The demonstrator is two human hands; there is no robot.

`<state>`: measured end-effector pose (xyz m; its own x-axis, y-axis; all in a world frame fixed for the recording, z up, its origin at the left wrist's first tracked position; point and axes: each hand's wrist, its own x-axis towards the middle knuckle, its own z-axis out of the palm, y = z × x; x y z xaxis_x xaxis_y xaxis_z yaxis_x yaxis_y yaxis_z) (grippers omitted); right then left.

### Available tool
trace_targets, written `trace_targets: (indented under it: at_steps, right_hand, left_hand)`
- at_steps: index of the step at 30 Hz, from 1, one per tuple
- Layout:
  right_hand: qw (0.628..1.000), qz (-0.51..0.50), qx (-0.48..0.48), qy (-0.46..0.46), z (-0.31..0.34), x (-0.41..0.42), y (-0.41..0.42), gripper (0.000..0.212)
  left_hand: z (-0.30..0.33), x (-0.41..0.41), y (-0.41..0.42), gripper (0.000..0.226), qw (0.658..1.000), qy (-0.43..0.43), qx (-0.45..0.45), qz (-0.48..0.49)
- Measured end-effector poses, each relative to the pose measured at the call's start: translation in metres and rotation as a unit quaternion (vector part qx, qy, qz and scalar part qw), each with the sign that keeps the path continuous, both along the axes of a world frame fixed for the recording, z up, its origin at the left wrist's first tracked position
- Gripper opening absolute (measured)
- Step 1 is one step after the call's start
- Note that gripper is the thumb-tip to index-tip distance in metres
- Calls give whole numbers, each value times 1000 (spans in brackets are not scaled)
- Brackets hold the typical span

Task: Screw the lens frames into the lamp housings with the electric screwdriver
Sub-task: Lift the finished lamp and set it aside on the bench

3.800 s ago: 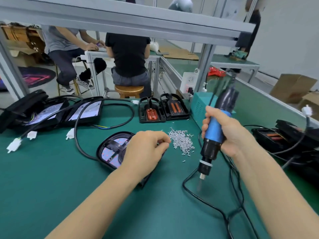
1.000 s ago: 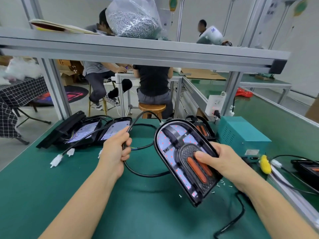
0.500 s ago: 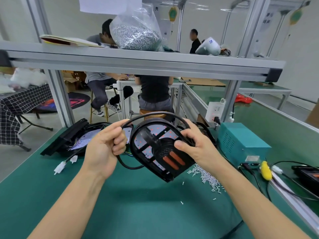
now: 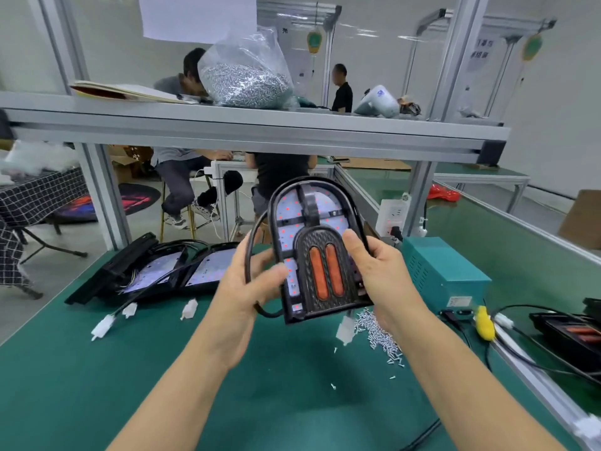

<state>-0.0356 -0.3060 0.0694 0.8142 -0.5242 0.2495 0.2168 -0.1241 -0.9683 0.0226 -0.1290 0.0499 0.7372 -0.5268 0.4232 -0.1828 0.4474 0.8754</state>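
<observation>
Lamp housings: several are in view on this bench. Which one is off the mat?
The lamp housing held upright between the left hand and right hand. The others lie on the mat, at far left and far right.

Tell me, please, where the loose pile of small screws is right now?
In the head view the pile of screws lies on the green mat, right of centre, just below the right hand and left of the teal box.
</observation>
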Motion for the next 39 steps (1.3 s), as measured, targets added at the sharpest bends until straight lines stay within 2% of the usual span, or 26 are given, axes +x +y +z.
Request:
trace_targets:
  at_steps: [3,5,7,11,12,15,20,30,34,39]
  right_hand:
    - [999,14,29,32,-2,-5,0,36]
    - [998,17,31,45,-5,-9,-1,32]
    - [998,30,29,46,-6,-16,-2,19]
    - [995,75,30,51,-6,-31,-5,54]
    - [994,84,43,51,-7,-33,-5,55]
    - [992,85,73,59,-13,-41,-5,41]
    - [990,58,116,49,-23,-54,-10,51]
    - [991,-19,126,32,-21,-100,-40,45]
    - [991,-53,125,13,-21,-123,-55,32]
    - [980,-137,140,-16,-25,-147,-76,32]
  left_hand:
    - [-2,-11,-14,69,999,1,10,33]
    - [-4,-16,-24,63,997,36,8,61]
    - [-6,-18,-30,57,994,76,0,75]
    - [-11,-20,-38,52,984,158,-25,74]
    - [-12,-20,-39,50,982,174,-30,71]
    - [-18,-23,-43,47,978,197,-27,65]
    - [-20,-29,-54,46,980,192,3,50]
    - [-13,-55,-99,37,985,162,45,-34]
    - [-13,-67,-127,38,983,157,56,-76]
    - [-13,-83,-167,40,977,160,84,-112]
